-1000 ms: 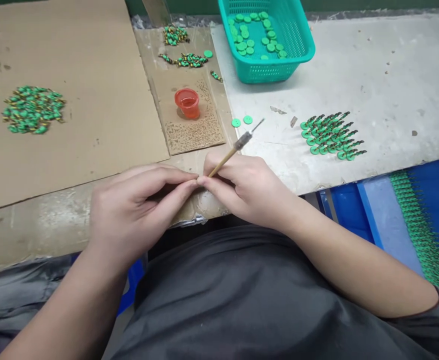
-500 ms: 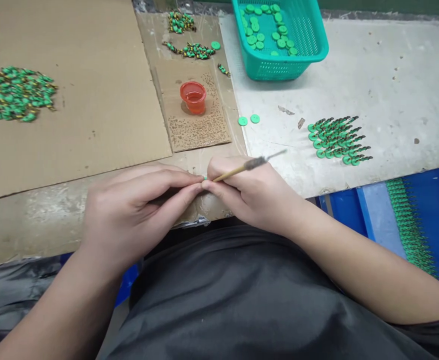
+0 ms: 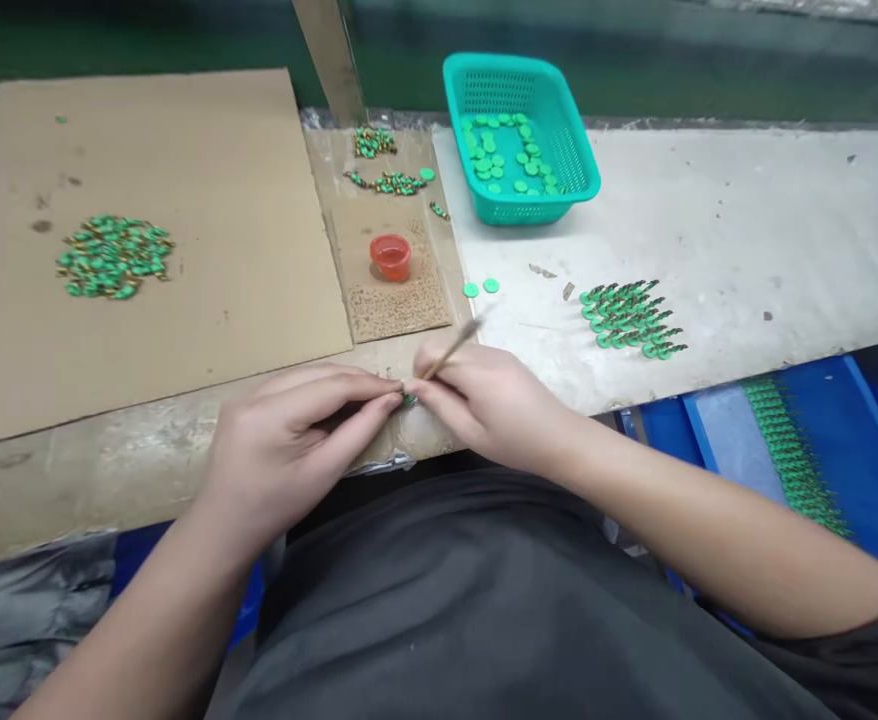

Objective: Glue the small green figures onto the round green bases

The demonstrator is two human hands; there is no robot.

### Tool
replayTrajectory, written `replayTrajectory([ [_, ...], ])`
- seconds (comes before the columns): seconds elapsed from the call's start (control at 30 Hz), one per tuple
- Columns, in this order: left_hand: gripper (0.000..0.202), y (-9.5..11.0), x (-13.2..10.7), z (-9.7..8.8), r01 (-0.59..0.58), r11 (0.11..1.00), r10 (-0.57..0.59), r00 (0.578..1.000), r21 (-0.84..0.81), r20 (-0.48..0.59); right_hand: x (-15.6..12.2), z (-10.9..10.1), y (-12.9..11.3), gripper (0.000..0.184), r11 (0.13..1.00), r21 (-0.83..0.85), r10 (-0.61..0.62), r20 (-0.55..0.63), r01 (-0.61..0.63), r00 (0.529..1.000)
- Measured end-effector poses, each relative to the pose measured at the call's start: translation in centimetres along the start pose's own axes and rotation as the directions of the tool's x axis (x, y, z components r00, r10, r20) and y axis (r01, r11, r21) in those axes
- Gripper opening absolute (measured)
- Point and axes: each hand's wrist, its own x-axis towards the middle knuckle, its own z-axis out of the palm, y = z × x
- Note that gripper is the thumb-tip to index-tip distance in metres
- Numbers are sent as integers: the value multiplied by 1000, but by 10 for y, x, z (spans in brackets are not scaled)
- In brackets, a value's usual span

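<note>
My left hand (image 3: 289, 445) and my right hand (image 3: 484, 400) meet fingertip to fingertip at the near edge of the table. Between the pinched fingers sits a small green piece (image 3: 409, 398), mostly hidden. A thin wooden brush (image 3: 450, 348) rests in my right hand, its tip blurred and pointing up and to the right. Both hands are closed. Just beyond them a small orange cup (image 3: 391, 256) stands on a speckled scrap of cardboard (image 3: 398, 300).
A teal basket (image 3: 559, 190) with several green discs stands at the back. Two loose green discs (image 3: 481, 288) lie near a neat row of green pieces (image 3: 630, 318). A heap of green and gold pieces (image 3: 113, 257) lies on the big cardboard sheet (image 3: 206, 300). A blue tray (image 3: 821, 440) sits lower right.
The view has pulled back and tilted up, showing more of the table's far side. The brush tip has swung upward again. Both hands stay pinched together at the same spot.
</note>
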Motion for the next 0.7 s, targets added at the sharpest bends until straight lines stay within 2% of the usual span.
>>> replayTrajectory([
  [0.03, 8, 0, 0, 1, 34, 999, -35, 999, -7, -4, -5, -1, 0, 21, 996, 66, 58, -95, -52, 994],
  [0.1, 8, 1, 0, 1, 99, 995, -100, 995, -32, -16, -18, -2, 0, 21, 968, 195, 203, -251, -156, 947],
  [0.17, 9, 3, 1, 0, 153, 986, -155, 988, -70, -13, -32, -5, -1, 20, 941, 260, 291, -302, -216, 908],
  [0.2, 10, 5, 2, -2, 174, 980, -174, 985, -93, -1, -38, -6, -2, 19, 942, 252, 296, -301, -223, 907],
  [0.37, 21, 19, 17, -13, 332, 895, -309, 943, -297, 123, -49, -10, -2, 19, 988, 69, 152, -314, -137, 937],
  [0.57, 20, 39, 33, -17, 456, 773, -373, 889, -442, 264, -48, -6, 0, 16, 997, 24, 83, -322, -80, 943],
  [0.63, 23, 41, 37, -14, 454, 780, -359, 889, -432, 284, -55, -5, -2, 12, 996, 63, 81, -329, -64, 941],
  [0.7, 27, 42, 44, -9, 398, 842, -310, 910, -365, 275, -67, -8, -5, 9, 991, 123, 91, -337, -52, 937],
])
